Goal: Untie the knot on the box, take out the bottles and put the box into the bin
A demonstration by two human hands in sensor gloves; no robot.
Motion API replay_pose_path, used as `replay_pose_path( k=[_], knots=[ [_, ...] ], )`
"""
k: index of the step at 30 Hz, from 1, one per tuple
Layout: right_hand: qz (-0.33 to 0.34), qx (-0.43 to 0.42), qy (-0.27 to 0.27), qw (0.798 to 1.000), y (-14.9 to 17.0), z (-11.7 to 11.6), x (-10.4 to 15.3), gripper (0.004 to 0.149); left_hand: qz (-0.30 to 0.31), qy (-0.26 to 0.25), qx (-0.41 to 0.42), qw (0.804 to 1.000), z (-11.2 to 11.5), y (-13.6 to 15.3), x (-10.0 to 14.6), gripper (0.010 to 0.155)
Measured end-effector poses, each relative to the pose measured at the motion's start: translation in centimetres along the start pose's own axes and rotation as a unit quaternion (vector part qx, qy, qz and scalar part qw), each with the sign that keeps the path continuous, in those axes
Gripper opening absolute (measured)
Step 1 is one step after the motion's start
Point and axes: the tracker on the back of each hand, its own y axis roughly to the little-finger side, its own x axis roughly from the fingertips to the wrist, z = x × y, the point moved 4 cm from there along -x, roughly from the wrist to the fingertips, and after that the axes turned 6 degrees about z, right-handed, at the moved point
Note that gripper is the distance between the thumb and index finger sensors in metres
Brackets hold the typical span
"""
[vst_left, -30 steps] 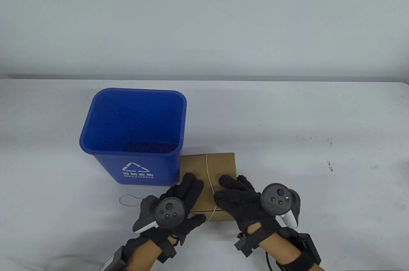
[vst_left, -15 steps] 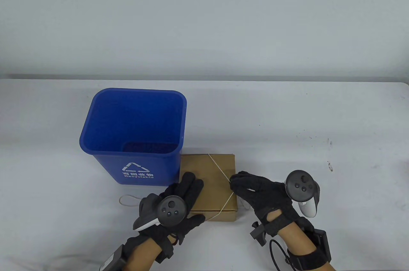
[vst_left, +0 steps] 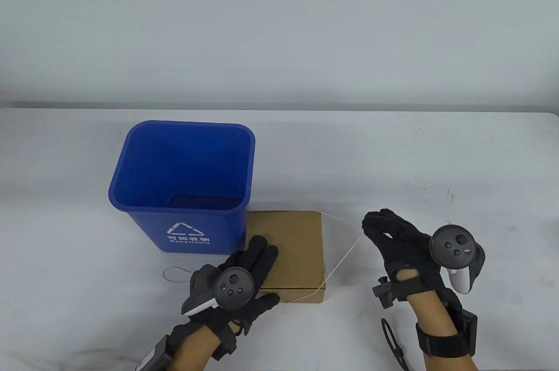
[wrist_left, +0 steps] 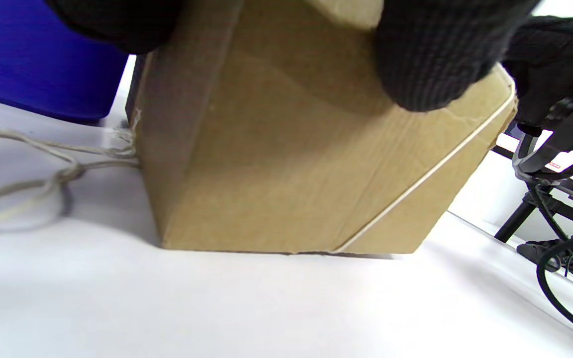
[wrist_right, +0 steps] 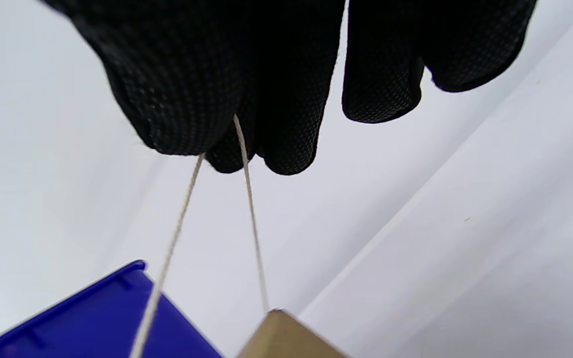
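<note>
A brown cardboard box (vst_left: 290, 248) lies just right of the blue recycling bin (vst_left: 181, 178). My left hand (vst_left: 257, 257) rests flat on the box's left top, fingers straight, thumb at the near edge. My right hand (vst_left: 371, 224) hovers right of the box and pinches the thin white string (vst_left: 345, 253), pulled off the top into a taut V. One leg runs to the far right corner, the other to the near right corner. The right wrist view shows both strands (wrist_right: 249, 199) leaving my fingertips (wrist_right: 177, 109). The left wrist view shows string (wrist_left: 416, 179) across the front face.
A loose string end with a knot (wrist_left: 62, 174) trails on the table left of the box, seen as a loop (vst_left: 174, 275) in the table view. Small dark marks (vst_left: 450, 227) dot the table at the right. A black cable and stand (wrist_left: 565, 209) sit off the table's near side.
My right hand has pulled the string rightward, from the middle of the box top, past its right edge, out over the table. The left hand and the box stay put.
</note>
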Motion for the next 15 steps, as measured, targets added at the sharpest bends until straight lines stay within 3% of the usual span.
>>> replay_pose_path(
  k=[6, 9, 13, 15],
  knots=[
    [-0.023, 0.104, -0.042, 0.993, 0.3, -0.4, -0.2, 0.031, -0.002, 0.000, 0.000, 1.000, 0.0, 0.0, 0.0, 0.095],
    [-0.030, 0.178, -0.128, 0.975, 1.1, -0.8, -0.6, 0.030, -0.005, -0.002, 0.003, 1.000, 0.0, 0.1, -0.1, 0.094],
    [-0.097, 0.232, -0.211, 0.945, 4.3, -0.9, -0.5, 0.030, -0.005, -0.003, 0.001, 1.000, 0.0, 0.1, -0.1, 0.094],
    [-0.126, 0.237, -0.224, 0.937, 5.9, -0.7, -0.4, 0.031, -0.006, -0.002, -0.001, 1.000, 0.0, 0.0, -0.1, 0.095]
  ],
)
